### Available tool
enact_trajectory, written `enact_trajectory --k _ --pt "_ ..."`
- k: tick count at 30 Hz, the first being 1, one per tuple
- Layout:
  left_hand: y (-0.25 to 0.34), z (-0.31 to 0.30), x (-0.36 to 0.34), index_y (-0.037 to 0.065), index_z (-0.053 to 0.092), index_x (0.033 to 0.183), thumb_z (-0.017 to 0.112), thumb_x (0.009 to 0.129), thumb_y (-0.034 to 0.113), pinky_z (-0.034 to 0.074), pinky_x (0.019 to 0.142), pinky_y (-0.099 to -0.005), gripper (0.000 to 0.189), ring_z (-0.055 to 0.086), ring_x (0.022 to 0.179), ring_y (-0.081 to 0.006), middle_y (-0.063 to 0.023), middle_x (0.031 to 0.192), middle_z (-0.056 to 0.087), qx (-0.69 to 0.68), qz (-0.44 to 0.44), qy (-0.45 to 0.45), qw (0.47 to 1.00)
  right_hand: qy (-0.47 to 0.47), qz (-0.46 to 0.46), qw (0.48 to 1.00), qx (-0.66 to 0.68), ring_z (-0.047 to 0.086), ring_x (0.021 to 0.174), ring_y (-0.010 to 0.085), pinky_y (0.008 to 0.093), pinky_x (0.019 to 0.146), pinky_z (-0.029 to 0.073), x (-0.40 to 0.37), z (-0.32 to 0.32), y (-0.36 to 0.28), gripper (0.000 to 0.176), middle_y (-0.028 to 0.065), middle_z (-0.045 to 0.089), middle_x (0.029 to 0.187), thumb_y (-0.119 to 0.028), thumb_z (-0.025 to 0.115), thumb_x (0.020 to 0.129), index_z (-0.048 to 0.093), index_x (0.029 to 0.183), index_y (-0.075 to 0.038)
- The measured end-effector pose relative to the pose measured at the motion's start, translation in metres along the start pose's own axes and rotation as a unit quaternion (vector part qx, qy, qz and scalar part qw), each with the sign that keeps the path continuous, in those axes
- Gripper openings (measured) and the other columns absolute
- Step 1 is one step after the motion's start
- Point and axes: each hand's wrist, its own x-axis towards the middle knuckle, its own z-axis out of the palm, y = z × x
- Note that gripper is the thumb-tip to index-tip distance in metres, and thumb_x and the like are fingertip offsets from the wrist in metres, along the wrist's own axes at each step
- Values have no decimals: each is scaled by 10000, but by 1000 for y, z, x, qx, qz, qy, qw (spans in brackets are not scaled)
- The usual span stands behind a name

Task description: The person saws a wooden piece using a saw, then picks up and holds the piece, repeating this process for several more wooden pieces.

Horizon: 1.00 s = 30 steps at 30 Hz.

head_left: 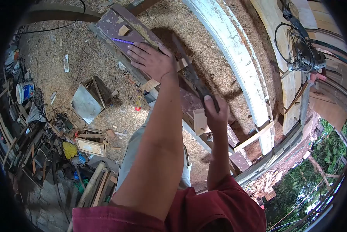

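My left hand [154,62] lies palm down with its fingers stretched out, over a pale wood strip [152,84] set across a narrow purple-brown bench [111,25]. The strip's other end shows just past the wrist. In my right hand [216,110] is the handle of a handsaw [194,75]; its dark blade points away from me and crosses the strip beside my left hand. A thin violet pen-like stick [122,41] lies ahead of my left fingertips, near a small wood block [124,30]. Below the saw handle rests a pale wood piece [201,121].
A long whitish curved beam [231,50] runs along the right. Beyond it, a corded power tool [307,58] sits on planks. Sawdust covers the floor [92,54]. To the left stand a wooden box [89,100], a small wood frame [91,145], a bucket [25,92] and piled scraps.
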Motion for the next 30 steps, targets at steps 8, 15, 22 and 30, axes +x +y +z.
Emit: enact_trajectory --k 8,15,22,30 --pt "3 -8 2 -66 186 1658 455 1031 466 131 1297 -602 865 112 1630 -436 -289 1745 129 -46 -10 -31 998 -16 -115 992 -59 428 574 122 349 538 345 19 -8 -3 309 52 455 597 -155 682 974 548 739 -5" --pt "2 -8 1 -55 174 1664 452 1039 524 145 1295 -594 896 136 1628 -426 -279 1747 137 -37 -13 -31 999 -39 -111 989 -89 458 579 177 367 566 388 24 -5 11 296 98 496 625 -179 687 971 565 772 4" --pt "3 -10 2 -47 177 1665 435 1061 503 138 1296 -584 857 143 1624 -425 -264 1740 181 -47 -17 -22 999 -72 -43 992 -90 544 636 180 353 603 435 31 -13 14 257 110 578 686 -203 691 978 639 858 19" --pt "3 -12 1 -34 208 1662 434 1068 449 165 1293 -573 798 184 1614 -414 -242 1735 214 -37 -18 -21 999 17 18 984 177 659 850 202 348 757 554 40 -32 71 284 163 670 1072 -193 737 986 691 1103 61"
